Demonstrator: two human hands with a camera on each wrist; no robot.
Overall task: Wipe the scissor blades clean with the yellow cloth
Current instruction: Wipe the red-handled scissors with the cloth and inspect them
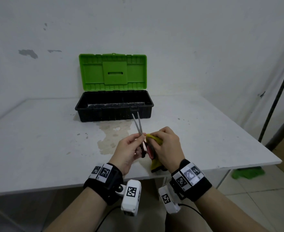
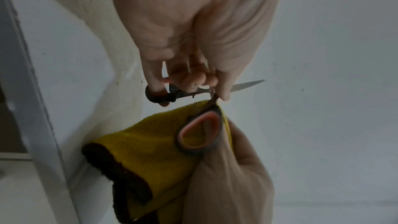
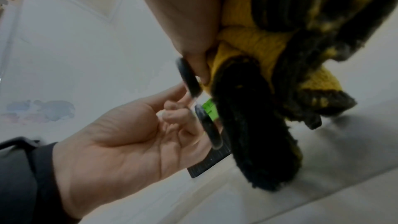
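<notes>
Scissors (image 1: 138,124) with steel blades and dark, red-lined handles stand tilted above the table, blades slightly parted and pointing at the toolbox. My left hand (image 1: 129,149) pinches them near the pivot, a finger through one handle loop (image 2: 156,95). My right hand (image 1: 167,146) grips the yellow cloth (image 1: 153,138) with a dark edge, bunched right beside the pivot at the base of the blades. The cloth's tail (image 1: 156,165) hangs below the hand. In the left wrist view the other handle loop (image 2: 201,135) lies against the cloth (image 2: 150,144). The right wrist view shows cloth (image 3: 258,43) and blurred handles (image 3: 189,77).
An open toolbox with a black base (image 1: 114,113) and raised green lid (image 1: 112,72) stands at the back of the white table (image 1: 37,139). A brownish stain (image 1: 111,138) marks the tabletop ahead of my hands. A green rag (image 1: 247,173) lies on the floor at right.
</notes>
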